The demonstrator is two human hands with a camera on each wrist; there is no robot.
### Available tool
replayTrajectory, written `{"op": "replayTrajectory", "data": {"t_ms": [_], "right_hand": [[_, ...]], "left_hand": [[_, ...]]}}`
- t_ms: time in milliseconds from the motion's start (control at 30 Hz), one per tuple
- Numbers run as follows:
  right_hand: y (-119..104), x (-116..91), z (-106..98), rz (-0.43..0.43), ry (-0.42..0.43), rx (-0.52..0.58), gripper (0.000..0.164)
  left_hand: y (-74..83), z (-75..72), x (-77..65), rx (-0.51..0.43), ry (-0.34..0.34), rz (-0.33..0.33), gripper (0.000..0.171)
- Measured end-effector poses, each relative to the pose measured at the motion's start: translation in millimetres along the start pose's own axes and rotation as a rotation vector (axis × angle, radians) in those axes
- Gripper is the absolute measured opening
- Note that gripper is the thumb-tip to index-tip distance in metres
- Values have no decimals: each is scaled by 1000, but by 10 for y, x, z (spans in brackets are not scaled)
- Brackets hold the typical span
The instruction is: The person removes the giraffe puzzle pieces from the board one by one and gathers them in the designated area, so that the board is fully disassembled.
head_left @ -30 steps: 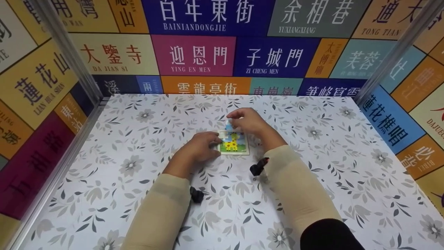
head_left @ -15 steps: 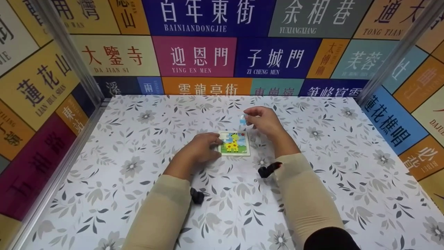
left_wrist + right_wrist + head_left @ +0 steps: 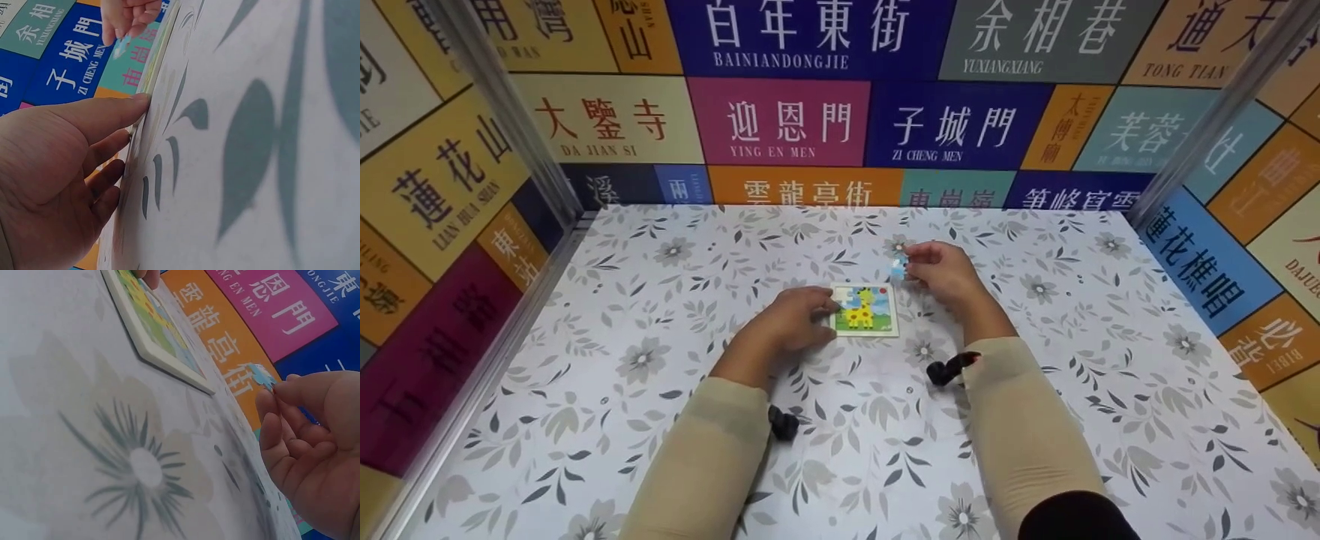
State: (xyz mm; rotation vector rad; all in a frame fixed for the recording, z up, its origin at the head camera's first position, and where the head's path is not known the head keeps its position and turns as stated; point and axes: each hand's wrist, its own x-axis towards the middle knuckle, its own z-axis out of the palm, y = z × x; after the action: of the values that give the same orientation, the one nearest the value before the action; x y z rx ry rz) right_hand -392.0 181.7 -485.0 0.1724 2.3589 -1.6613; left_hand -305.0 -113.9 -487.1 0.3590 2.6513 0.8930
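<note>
A small framed giraffe jigsaw puzzle [image 3: 864, 311] lies flat on the patterned tabletop. Its picture shows a yellow giraffe on green and blue, with a pale piece-shaped gap at the upper left. My left hand [image 3: 795, 321] holds the frame's left side, thumb near the lower corner and bent fingers farther up; their exact contact is partly hidden. Beyond the frame's upper right corner, my right hand [image 3: 949, 276] pinches a light-blue and white puzzle piece [image 3: 261, 376] between thumb and fingers. The piece is raised off the table and tilted in the right wrist view.
The white tabletop [image 3: 840, 450] has grey leaves and flowers printed on it. Colourful panels with Chinese lettering [image 3: 780, 120] rise along its back and both sides. A black wrist device [image 3: 784, 424] sits by the left cuff, another [image 3: 949, 369] by the right.
My right hand has drawn the blue-and-white piece away from the puzzle's top edge, off to the right. My left hand stays at the frame's left side.
</note>
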Motion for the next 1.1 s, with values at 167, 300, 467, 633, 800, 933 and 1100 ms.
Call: {"op": "replayTrajectory", "data": {"t_ms": [167,300,467,633,800,933,1100], "right_hand": [[91,49,-29,28,9,0,33],[146,74,-54,7,35,6,34],[187,99,-77,-9,57,-11,35],[177,110,-90,19,58,-29,34],[148,102,-97,41,59,-52,35],[139,94,-101,39,65,-89,37],[115,88,-110,68,74,-130,39]], "left_hand": [[0,8,-19,-16,0,-9,44],[1,16,-32,-13,6,6,45],[-12,16,-20,28,16,57,44],[-26,11,7,22,7,50,43],[-35,7,33,42,5,59,43],[-41,3,48,46,3,58,44],[-47,-5,50,55,-3,66,44]]}}
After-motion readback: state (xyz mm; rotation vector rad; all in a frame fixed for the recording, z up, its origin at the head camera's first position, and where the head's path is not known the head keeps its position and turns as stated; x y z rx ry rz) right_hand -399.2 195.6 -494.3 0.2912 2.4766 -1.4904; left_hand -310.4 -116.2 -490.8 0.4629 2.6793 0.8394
